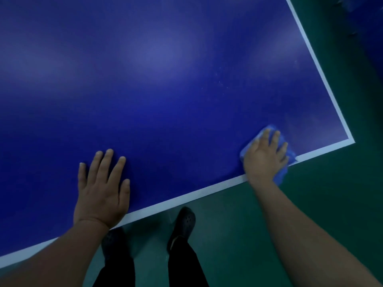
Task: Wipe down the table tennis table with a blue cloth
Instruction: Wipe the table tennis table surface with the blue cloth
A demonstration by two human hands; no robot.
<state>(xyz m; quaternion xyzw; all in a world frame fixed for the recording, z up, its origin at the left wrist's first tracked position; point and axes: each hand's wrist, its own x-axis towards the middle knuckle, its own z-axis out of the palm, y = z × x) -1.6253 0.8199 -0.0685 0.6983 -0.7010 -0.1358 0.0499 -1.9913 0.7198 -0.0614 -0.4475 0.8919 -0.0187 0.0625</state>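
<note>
The dark blue table tennis table with white edge lines fills most of the head view. My right hand presses flat on the blue cloth at the table's near edge, close to the right corner. Part of the cloth hangs over the edge below the hand. My left hand rests flat on the table top near the front edge, fingers spread and straight, holding nothing.
Green floor lies in front of and to the right of the table. My two feet in dark clogs stand just below the near edge. The table's right corner is close to the cloth.
</note>
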